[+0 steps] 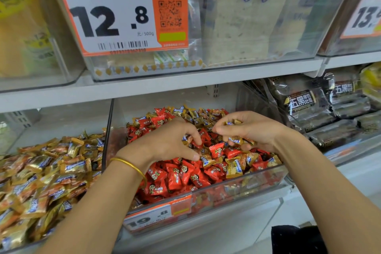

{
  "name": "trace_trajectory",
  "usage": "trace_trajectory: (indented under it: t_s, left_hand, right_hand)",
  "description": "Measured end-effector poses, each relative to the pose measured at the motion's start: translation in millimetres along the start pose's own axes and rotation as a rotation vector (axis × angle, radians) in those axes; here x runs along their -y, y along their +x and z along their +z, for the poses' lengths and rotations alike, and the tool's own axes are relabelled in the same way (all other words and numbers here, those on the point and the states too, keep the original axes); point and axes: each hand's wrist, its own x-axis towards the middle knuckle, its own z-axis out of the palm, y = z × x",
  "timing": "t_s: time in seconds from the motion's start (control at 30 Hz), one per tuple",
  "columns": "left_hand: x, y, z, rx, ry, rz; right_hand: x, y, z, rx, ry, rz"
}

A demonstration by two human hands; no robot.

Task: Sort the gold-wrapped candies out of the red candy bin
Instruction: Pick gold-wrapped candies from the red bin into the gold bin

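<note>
A clear bin [257,183] on the lower shelf holds red-wrapped candies [175,179] mixed with gold-wrapped candies [234,168]. My left hand [171,140], with a gold bangle on the wrist, reaches into the pile and pinches a gold-wrapped candy between its fingertips. My right hand [249,130] hovers over the bin's right side and grips several gold-wrapped candies in its curled fingers. More gold ones lie at the back of the bin [195,113].
To the left stands a second bin [51,171] full of gold-wrapped candies. Dark packaged bread [309,109] fills the bin to the right. A shelf edge [165,84] and upper bins with an orange price tag [115,10] hang close above.
</note>
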Motion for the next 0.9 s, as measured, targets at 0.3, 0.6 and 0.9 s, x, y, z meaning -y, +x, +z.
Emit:
trace_trajectory:
  t_s: [0.3, 0.6, 0.9]
  left_hand:
    - [-1, 6, 8, -0.102, 0.112, 0.075]
    - [5, 10, -5, -0.614, -0.784, -0.281]
    - [-4, 3, -10, -0.524, -1.383, -0.316]
  right_hand:
    - [1, 1, 21, -0.071, -0.438, -0.082]
    - [8, 2, 21, -0.185, -0.222, -0.131]
    - [10, 9, 44, 0.052, -0.882, -0.086]
